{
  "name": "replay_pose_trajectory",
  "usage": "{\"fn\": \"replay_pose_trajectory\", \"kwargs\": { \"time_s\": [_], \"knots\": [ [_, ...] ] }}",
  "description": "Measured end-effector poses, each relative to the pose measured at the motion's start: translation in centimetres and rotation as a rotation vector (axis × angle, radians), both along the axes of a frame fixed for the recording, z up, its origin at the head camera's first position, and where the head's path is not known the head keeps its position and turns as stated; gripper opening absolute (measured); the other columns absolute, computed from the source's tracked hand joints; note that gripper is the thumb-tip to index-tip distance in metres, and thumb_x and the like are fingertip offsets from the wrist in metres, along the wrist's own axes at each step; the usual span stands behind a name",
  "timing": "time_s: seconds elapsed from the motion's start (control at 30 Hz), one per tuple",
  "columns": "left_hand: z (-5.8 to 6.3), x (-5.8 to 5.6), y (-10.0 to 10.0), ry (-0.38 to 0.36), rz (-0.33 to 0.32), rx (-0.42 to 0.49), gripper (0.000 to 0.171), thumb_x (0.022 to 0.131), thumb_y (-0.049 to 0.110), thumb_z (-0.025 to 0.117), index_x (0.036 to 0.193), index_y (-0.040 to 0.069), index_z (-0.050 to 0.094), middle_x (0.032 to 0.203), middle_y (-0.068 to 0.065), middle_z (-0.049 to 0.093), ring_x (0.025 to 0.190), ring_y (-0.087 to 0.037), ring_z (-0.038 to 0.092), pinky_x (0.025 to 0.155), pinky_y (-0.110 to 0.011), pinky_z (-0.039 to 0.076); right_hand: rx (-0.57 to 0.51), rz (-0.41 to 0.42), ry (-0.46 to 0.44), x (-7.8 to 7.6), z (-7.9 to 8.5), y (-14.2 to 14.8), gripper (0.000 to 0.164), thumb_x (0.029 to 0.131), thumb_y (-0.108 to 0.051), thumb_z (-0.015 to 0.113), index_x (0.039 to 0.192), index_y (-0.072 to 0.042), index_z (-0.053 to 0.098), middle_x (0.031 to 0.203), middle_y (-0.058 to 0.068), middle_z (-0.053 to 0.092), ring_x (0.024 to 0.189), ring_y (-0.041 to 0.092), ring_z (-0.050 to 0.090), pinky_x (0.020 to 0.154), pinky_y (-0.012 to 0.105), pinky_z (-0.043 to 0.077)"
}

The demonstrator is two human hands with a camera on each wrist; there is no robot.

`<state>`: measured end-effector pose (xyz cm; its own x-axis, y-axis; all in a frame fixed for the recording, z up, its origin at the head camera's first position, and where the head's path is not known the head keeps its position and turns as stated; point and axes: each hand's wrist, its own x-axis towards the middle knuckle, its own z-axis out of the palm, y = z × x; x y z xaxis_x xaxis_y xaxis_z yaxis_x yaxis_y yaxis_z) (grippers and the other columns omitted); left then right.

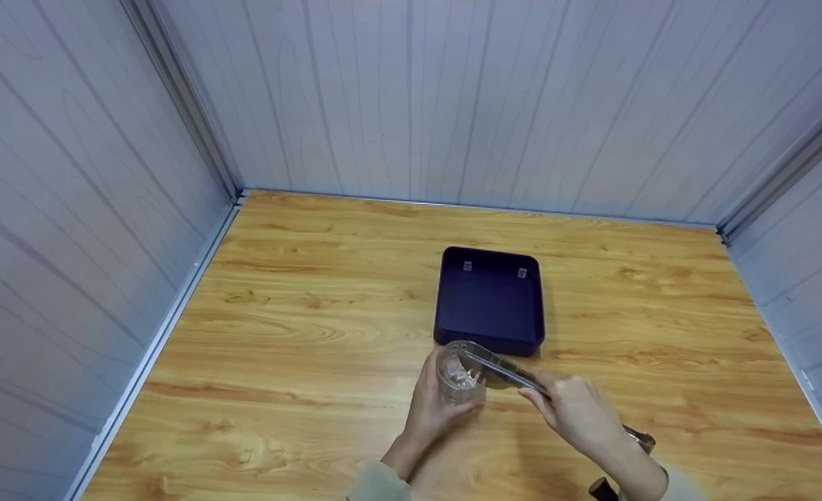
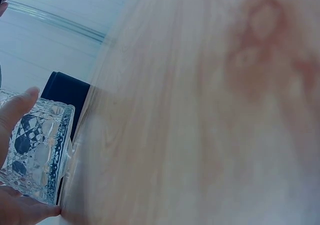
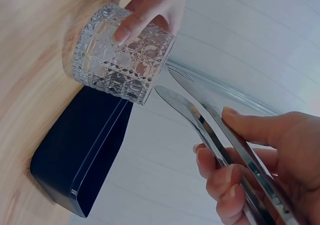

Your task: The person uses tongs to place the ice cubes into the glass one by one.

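My left hand [image 1: 430, 407] grips a clear cut-glass tumbler [image 3: 117, 55], its thumb and fingers round the patterned side. Clear shiny pieces [image 1: 457, 376] show inside the glass from above. My right hand [image 1: 578, 414] holds metal tongs [image 1: 505, 369], the thumb on one arm and curled fingers on the other. In the right wrist view the tong tips [image 3: 165, 90] stand slightly apart, right at the tumbler's rim. The left wrist view shows the tumbler [image 2: 42, 145] between the thumb and the lower fingers.
A dark blue rectangular tray [image 1: 487, 306] lies just beyond the tumbler. Two small pale, clear-looking shapes [image 1: 522, 273] show near its far side. Dark items [image 1: 602, 489] are beside my right wrist. Pale panel walls [image 1: 397, 97] enclose the wood-grain table [image 1: 300, 362] at the back and both sides.
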<state>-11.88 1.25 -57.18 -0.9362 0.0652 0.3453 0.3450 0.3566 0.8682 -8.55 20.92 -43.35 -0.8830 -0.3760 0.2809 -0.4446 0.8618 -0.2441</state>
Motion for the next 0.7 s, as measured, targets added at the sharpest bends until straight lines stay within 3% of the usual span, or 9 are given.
{"fn": "replay_pose_trajectory", "kwargs": {
  "time_s": [0.3,0.7],
  "knots": [
    [-0.1,0.0,-0.1,-0.036,-0.010,-0.007,0.101,0.057,0.029,0.082,0.133,-0.002,0.024,0.128,-0.009,0.041,0.117,-0.023,0.041,0.099,-0.034,0.034,-0.012,0.002,-0.036,-0.2,0.4,0.2,0.014,0.080,-0.021,0.065,0.079,-0.010,0.057,0.048,-0.013,0.036,0.037,0.000,0.028,0.033,0.015,0.026],
    [-0.1,0.0,0.0,-0.023,-0.010,0.037,0.102,0.054,0.024,0.084,0.133,-0.002,0.025,0.126,-0.010,0.043,0.115,-0.024,0.042,0.098,-0.038,0.035,-0.069,-0.054,0.004,-1.5,0.9,0.6,0.029,0.079,-0.020,0.066,0.098,0.002,0.063,0.063,0.003,0.059,0.039,0.004,0.040,0.036,0.018,0.034]
  ]
}}
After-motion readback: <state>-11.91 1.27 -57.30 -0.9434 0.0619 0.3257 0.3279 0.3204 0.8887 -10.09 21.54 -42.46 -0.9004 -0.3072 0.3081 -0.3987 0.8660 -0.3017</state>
